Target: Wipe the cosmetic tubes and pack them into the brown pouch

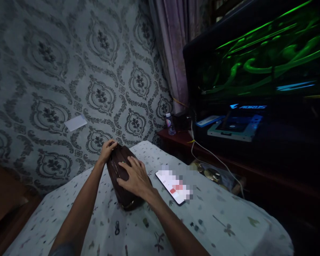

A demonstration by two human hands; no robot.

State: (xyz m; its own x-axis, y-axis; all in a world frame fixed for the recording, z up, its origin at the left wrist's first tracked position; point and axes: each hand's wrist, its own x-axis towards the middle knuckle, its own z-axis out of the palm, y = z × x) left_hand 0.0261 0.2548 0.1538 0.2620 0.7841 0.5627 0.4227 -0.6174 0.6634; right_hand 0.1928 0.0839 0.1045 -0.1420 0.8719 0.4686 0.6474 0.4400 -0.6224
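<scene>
A dark brown bag (120, 161), leather-like with what looks like a metal zipper along it, rests on the patterned white bedsheet (202, 209). At its far left corner, my left hand (108, 149) has its fingers closed on the edge. My right hand (134, 177) lies on the bag's upper side, fingers spread and thumb apart, covering part of it. A phone (173, 186) with a bright screen, partly blurred out, lies just right of the bag.
Beyond the bed's right side stands a large dark screen or glass-fronted case (256, 64) glowing green. A small bottle (170, 124) stands on a dark red ledge (181, 137). A white cable (216, 156) hangs down near the bed. Patterned wallpaper (104, 71) rises behind, beside a curtain (173, 46).
</scene>
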